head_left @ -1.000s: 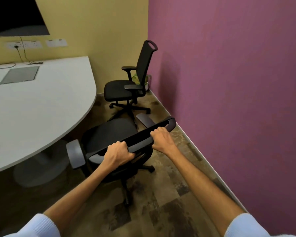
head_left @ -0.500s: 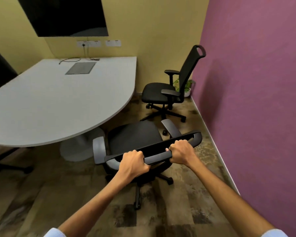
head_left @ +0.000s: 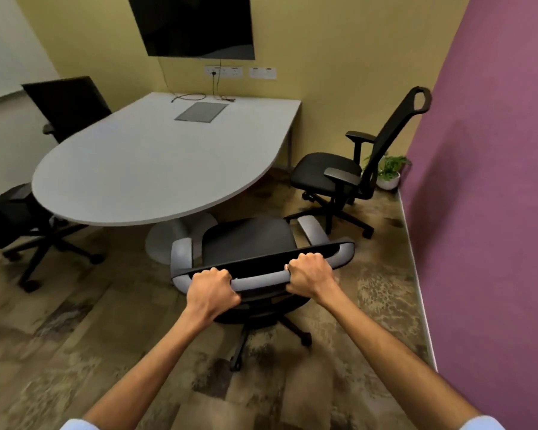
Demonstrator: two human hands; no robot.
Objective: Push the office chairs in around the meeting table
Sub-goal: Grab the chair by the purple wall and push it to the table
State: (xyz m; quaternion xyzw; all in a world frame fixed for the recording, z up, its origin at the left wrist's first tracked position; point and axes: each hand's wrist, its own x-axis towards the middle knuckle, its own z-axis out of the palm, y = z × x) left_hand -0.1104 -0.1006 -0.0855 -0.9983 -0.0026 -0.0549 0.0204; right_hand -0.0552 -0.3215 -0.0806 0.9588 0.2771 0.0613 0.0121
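Note:
A black office chair [head_left: 247, 243] with grey armrests stands right in front of me, its seat facing the rounded end of the white meeting table [head_left: 156, 162]. My left hand [head_left: 212, 290] and my right hand [head_left: 309, 274] both grip the top edge of its backrest. The seat's front edge is just short of the table's rim, near the table's round base [head_left: 174, 240]. A second black chair [head_left: 345, 178] stands apart from the table at the right, near the purple wall. Two more black chairs sit at the table's left: one [head_left: 66, 103] farther back, one [head_left: 13, 212] at the frame edge.
The purple wall [head_left: 494, 212] runs close along the right. A small potted plant [head_left: 389, 172] sits in the far right corner behind the second chair. A dark screen [head_left: 196, 26] hangs on the yellow wall, with sockets and a cable below it. Patterned carpet covers the floor.
The view has swung left, bringing the whole table and the left chairs into sight. The held chair has turned with my hands and now faces the table's rounded end squarely.

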